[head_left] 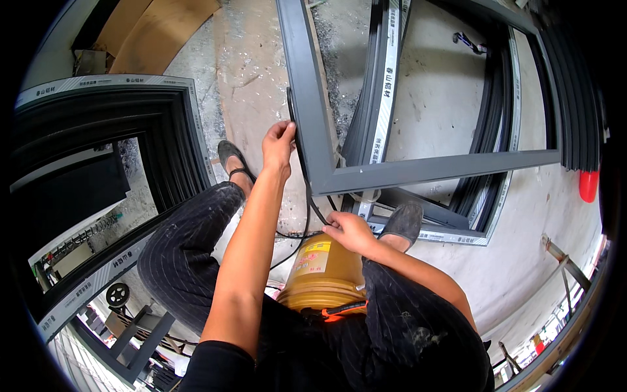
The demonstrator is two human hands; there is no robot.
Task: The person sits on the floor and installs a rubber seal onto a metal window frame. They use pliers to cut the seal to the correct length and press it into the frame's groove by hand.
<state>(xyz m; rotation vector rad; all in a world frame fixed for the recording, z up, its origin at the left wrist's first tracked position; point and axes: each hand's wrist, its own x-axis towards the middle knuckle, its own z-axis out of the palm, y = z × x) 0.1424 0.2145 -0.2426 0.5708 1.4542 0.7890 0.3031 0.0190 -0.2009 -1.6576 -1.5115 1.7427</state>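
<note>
A dark grey metal window frame (418, 168) lies tilted in front of me, its near corner toward my knees. Along its left outer side runs a thin black rubber strip (305, 171). My left hand (279, 149) pinches this strip between thumb and fingers, against the frame's edge. Lower down, beside the near corner, my right hand (349, 231) has its thumb and fingertips closed on the same strip. Loose loops of the strip hang below the corner, between my legs. What lies inside the fingers is partly hidden.
An upturned yellow bucket (330, 287) stands between my thighs, with an orange-and-black tool (339, 311) at its near end. Stacked dark frames (153, 130) stand at left. More frames (486, 130) lie under the held one. Cardboard (160, 36) lies at far left.
</note>
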